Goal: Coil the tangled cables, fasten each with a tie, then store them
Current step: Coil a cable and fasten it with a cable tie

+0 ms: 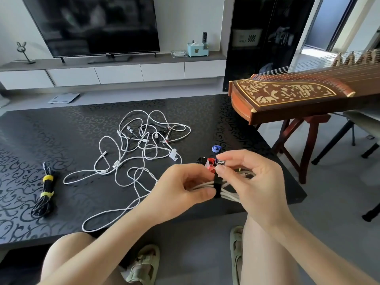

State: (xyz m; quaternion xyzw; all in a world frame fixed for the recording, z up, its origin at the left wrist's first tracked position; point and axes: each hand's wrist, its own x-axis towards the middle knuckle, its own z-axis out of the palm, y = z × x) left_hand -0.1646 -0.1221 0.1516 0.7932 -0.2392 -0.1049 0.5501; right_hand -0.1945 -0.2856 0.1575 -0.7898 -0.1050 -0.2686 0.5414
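From your head camera: your left hand [185, 186] grips the white coil [228, 195], which runs across to your right hand [253, 182] above the table's [41, 140] near edge. Your right fingers pinch the end of the black tie [216, 186] wrapped round the coil. The tangled white cables [133, 153] lie just beyond your left hand, and the black bundle [44, 194] lies far left.
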